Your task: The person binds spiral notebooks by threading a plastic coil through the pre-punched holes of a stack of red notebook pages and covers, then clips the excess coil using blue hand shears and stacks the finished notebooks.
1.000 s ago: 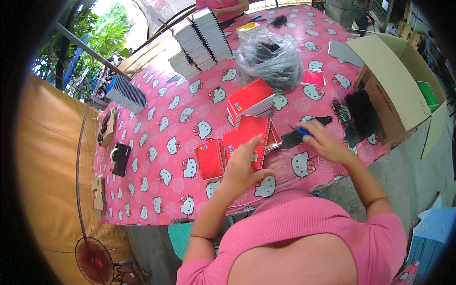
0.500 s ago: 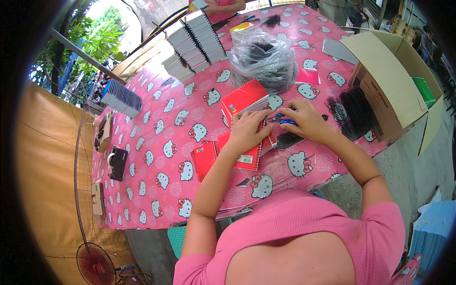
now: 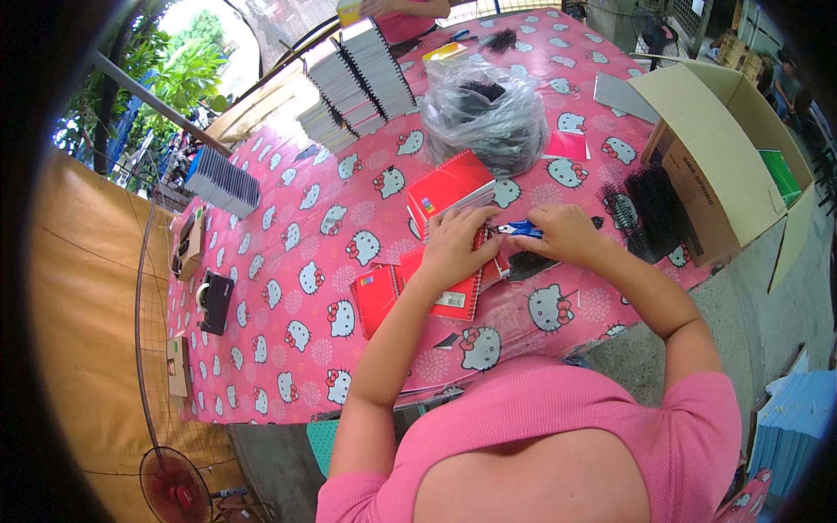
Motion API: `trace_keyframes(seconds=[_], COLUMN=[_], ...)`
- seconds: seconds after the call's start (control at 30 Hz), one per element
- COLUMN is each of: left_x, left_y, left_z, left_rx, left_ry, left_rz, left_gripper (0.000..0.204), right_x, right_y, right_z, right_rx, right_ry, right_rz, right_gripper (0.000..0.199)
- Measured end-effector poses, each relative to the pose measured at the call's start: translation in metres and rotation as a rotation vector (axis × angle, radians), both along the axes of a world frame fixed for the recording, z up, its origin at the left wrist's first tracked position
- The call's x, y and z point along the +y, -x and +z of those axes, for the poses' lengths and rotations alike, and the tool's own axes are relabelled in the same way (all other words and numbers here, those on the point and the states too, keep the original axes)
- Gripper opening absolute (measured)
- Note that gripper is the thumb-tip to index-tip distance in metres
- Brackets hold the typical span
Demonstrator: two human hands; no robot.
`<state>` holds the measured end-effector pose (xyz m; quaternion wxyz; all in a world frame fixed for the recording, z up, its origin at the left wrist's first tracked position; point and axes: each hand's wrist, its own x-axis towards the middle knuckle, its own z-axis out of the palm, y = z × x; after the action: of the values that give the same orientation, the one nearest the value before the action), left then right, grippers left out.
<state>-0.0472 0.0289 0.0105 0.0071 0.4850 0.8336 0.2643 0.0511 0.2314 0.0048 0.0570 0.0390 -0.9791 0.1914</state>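
Note:
My right hand [image 3: 565, 234] is closed round a pair of blue-handled pliers [image 3: 523, 228]. The metal jaws point left at the spiral edge of a red spiral notebook [image 3: 453, 301]. Over that notebook, my left hand [image 3: 455, 242] presses down with its fingers curled at the coil, hiding much of the cover. Another red notebook [image 3: 377, 296] lies partly beneath it on the left. Just beyond my left hand is a stack of red notebooks [image 3: 451, 185]. Black plastic coils [image 3: 527, 263] lie under and beside my right hand.
A clear plastic bag [image 3: 484, 113] of black coils sits behind the red stack. More coils [image 3: 647, 209] lie by an open cardboard box [image 3: 724, 166] at right. Tall notebook stacks [image 3: 357, 87], a tape dispenser [image 3: 215, 302] and another person's hand [image 3: 379, 7] are farther off.
My right hand's fingers have closed round the pliers' handles, which were spread apart before. My left hand stays on the notebook. The other person has lifted a yellow item.

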Motion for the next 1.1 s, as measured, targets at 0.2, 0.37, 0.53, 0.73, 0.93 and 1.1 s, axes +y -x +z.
trace_keyframes(seconds=[0.2,0.37,0.53,0.73,0.93,1.1], left_x=[-0.001,-0.001,0.000,-0.001,0.001,-0.001], left_y=[-0.002,-0.001,-0.002,-0.002,-0.002,-0.003], left_z=[0.000,-0.005,-0.007,-0.006,-0.005,-0.007], left_rx=[0.067,0.056,0.044,0.054,0.053,-0.018], left_ry=[-0.077,-0.130,-0.153,-0.149,-0.124,-0.131], left_rz=[0.019,0.054,0.067,0.067,0.077,0.093], left_gripper=[0.048,0.048,0.050,0.050,0.049,0.044], right_x=[0.000,0.000,-0.001,0.001,-0.002,0.000], right_y=[-0.011,-0.005,-0.002,-0.003,-0.001,0.010], right_z=[0.015,0.023,0.025,0.030,0.032,0.053], right_rx=[0.224,0.317,0.288,0.235,0.404,-0.431], right_ry=[0.092,-0.045,-0.117,-0.061,-0.192,0.344], right_rz=[-0.015,0.099,0.106,0.085,0.124,0.004], right_gripper=[0.039,0.038,0.036,0.036,0.035,0.034])
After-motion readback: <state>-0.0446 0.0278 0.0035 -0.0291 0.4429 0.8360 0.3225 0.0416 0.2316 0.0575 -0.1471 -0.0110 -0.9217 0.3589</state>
